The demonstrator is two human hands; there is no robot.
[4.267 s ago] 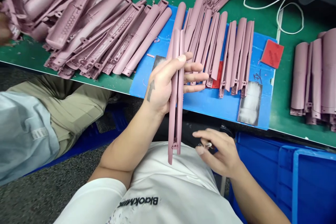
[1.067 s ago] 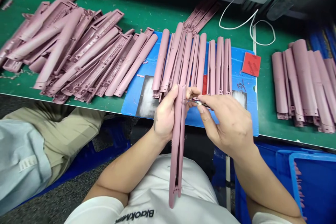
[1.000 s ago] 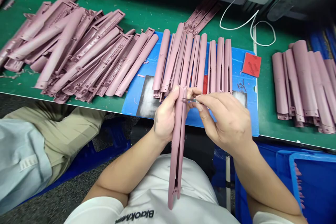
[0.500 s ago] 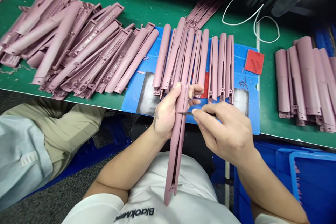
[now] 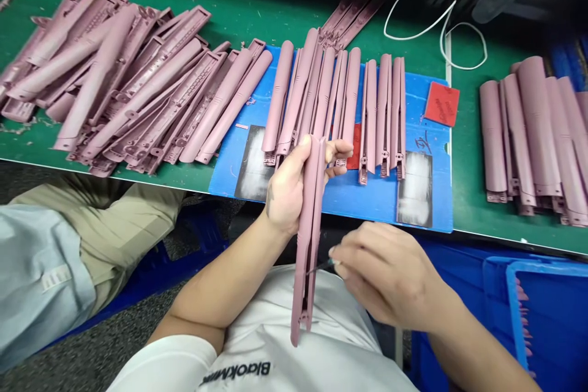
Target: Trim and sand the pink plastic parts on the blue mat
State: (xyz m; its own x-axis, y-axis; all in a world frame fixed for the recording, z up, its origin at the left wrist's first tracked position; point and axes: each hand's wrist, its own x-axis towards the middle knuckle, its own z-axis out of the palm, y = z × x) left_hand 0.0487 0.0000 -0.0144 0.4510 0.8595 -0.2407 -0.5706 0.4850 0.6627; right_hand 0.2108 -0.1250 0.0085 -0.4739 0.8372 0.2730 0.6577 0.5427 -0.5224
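Thin tool (image 5: 322, 266) at the pink casing (image 5: 309, 214)!

Left hand (image 5: 287, 193) grips the casing near its far end, the near end out over the white shirt (image 5: 275, 312)! Right hand (image 5: 390, 275) pinches the tool, tip right at the casing's nearer half; touching or just above, hard to call. Beyond, more casings (image 5: 324, 93) line a blue mat (image 5: 376, 203).
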